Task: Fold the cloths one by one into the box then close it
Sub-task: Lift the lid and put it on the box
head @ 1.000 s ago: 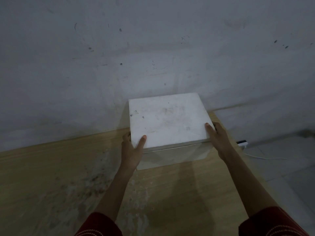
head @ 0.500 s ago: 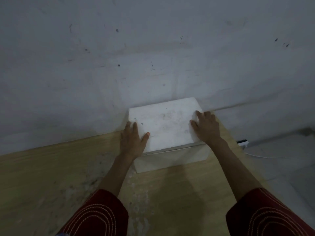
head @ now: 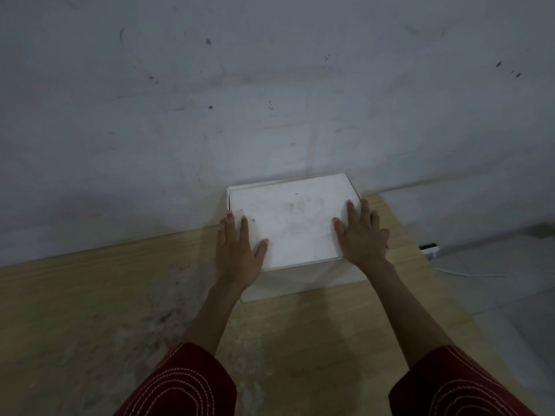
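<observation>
A white cardboard box [head: 292, 219] stands on the wooden table against the wall, its lid down flat on top. My left hand [head: 237, 252] lies flat on the lid's left front corner with straight fingers and the thumb spread out. My right hand [head: 362, 234] presses flat on the lid's right side, fingers straight and pointing toward the wall. No cloth is visible; the inside of the box is hidden by the lid.
The wooden table [head: 105, 310] is stained and scuffed, and its right edge runs just beyond the box. A grey marked wall [head: 270, 100] rises right behind the box. On the tiled floor to the right lie a power strip [head: 430, 249] and a white cable [head: 468, 274].
The lid has gone down flat onto the box. Both hands moved from gripping the lid's front corners to lying flat on top of it.
</observation>
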